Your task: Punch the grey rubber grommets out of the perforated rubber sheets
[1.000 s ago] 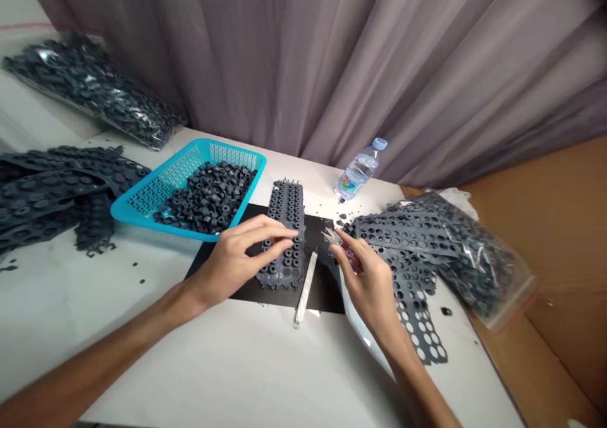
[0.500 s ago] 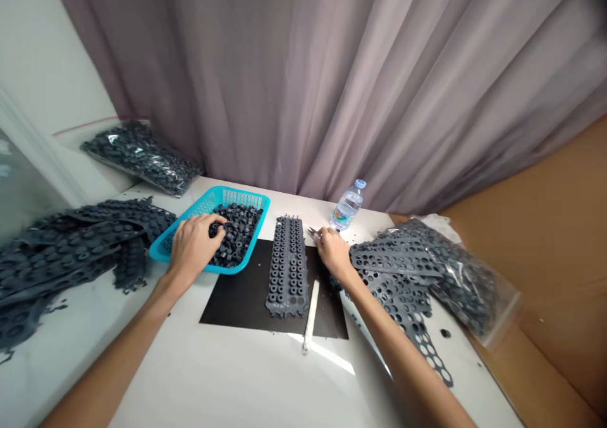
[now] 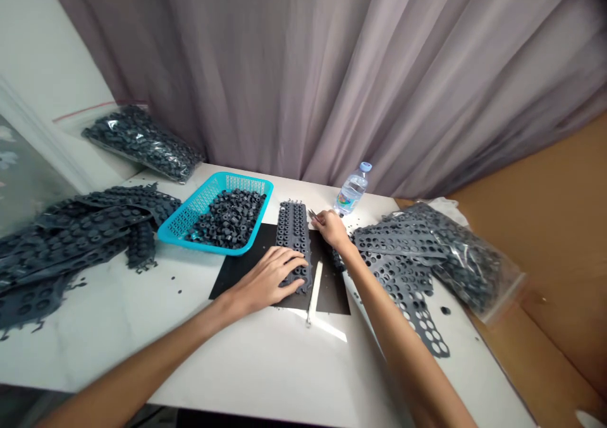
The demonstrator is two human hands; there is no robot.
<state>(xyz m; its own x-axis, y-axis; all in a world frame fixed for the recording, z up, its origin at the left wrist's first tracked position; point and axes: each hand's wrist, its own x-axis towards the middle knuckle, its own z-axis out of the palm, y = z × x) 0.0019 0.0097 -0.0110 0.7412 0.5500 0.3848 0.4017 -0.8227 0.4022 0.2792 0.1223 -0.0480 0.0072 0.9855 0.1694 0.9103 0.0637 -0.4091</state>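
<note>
A mauve curtain (image 3: 332, 67) hangs behind the white tabletop (image 3: 237, 365) where I work. My left hand (image 3: 265, 279) lies flat, fingers spread loose, on the near end of the long grey rubber strip studded with small rings (image 3: 294, 238), which rests on a black mat (image 3: 246, 276). My right hand (image 3: 332, 227) is pinched shut on what looks like small metal tweezers (image 3: 313, 215) at the strip's far right edge. A turquoise plastic basket (image 3: 190, 220) of loose grey rings sits just left; a thin white stick (image 3: 314, 289) lies beside the strip.
</note>
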